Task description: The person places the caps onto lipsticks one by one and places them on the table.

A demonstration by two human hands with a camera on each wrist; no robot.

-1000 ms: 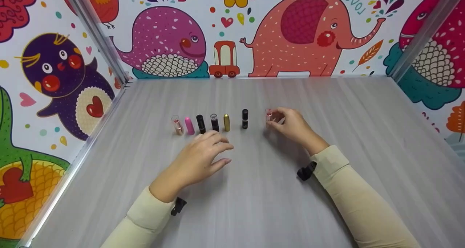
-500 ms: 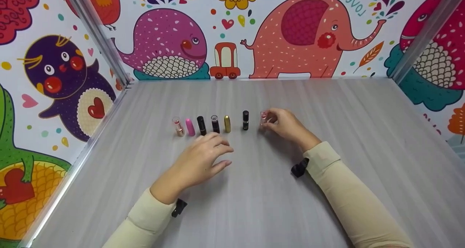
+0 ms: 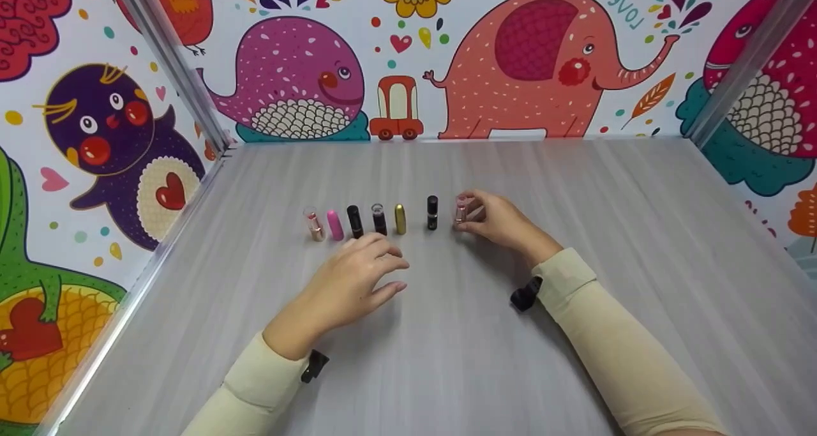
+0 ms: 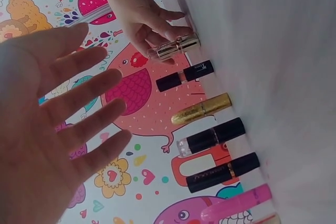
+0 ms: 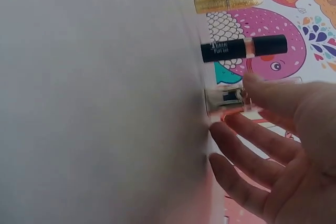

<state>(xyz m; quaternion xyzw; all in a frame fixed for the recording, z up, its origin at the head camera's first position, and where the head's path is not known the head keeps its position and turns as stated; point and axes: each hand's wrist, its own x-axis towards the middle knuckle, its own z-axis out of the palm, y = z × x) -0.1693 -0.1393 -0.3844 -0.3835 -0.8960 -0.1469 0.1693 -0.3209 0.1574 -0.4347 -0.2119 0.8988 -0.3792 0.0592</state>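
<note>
My right hand [image 3: 501, 220] is at a clear-capped lipstick [image 3: 461, 211] that stands upright at the right end of a row. In the right wrist view, the thumb and forefinger are round its cap, and the other fingers spread beside it. Just left of it stands a black lipstick [image 3: 432, 212]. My left hand [image 3: 351, 273] hovers before the row with spread, relaxed fingers and holds nothing. Behind it stand a gold lipstick [image 3: 400, 219], a black one with a clear top [image 3: 379, 219], a black tube [image 3: 354, 221], a pink tube [image 3: 334, 224] and another clear-capped lipstick [image 3: 314, 224].
The grey wood-look table [image 3: 447, 359] carries the row near its middle. Walls with cartoon animals [image 3: 300, 78] enclose the back and sides, with metal posts at the corners. A black wrist-camera mount [image 3: 526, 294] hangs under the right sleeve [image 3: 619, 340].
My right hand has brought the clear-capped lipstick left, closer to the black one, and its thumb has shifted slightly. My left hand stays nearly still.
</note>
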